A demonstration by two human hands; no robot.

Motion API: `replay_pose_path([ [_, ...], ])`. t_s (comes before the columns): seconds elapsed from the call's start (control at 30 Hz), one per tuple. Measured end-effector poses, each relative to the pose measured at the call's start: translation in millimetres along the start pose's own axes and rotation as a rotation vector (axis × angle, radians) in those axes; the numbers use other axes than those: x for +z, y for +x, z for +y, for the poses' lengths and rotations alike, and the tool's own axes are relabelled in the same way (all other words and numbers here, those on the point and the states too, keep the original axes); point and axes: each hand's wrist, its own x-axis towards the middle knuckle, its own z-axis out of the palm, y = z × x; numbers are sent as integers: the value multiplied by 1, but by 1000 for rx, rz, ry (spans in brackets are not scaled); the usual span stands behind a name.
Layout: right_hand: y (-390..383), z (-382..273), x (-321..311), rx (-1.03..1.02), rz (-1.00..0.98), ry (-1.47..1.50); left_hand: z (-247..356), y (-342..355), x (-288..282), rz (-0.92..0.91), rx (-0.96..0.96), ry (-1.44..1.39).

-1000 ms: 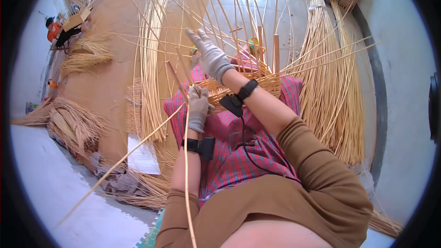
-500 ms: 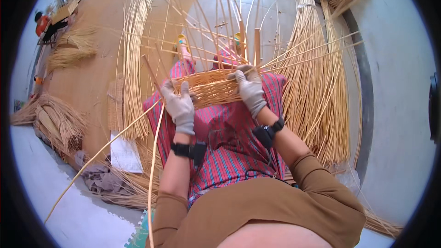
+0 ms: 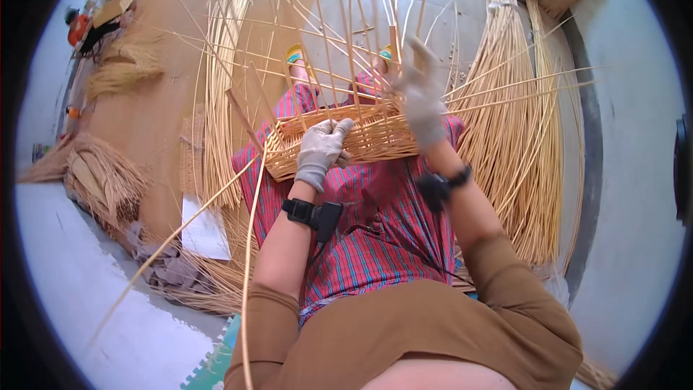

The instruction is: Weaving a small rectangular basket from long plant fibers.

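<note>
A partly woven wicker basket lies across my lap, with many long upright rods rising from its rim. My gloved left hand is closed on the middle of its near wall, thumb and fingertips at the rim. Over the basket's right end is my gloved right hand, raised and smeared by motion; whether it holds a rod cannot be made out. Near the left corner stands a thick brown stake. Two long pale rods, one a bent cane, run from that corner down toward me.
A large bundle of pale rods lies on the floor to the right. Another long bundle is at the left, beside a white paper sheet. Farther left sits a bound heap of thin fibres. A striped cloth covers my lap.
My left hand has moved from the basket's left end to the middle of its near wall. The right hand has lifted off the right end, up and rightward. The basket has shifted slightly.
</note>
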Motion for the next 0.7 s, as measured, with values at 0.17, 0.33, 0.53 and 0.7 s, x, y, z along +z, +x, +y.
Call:
replay_pose_path([
  [0.17, -66, -29, -99, 282, 102, 39, -6, -9, 22, 319, 387, 81],
  [0.33, -68, -30, -110, 244, 305, -105, 29, 0, 85, 149, 533, -146],
  [0.53, 78, -26, -28, -394, -261, -1029, 16, 16, 103, 14, 239, 32],
  [0.7, 70, -31, -112, 69, 213, -152, 41, -9, 101, 311, 609, 204],
])
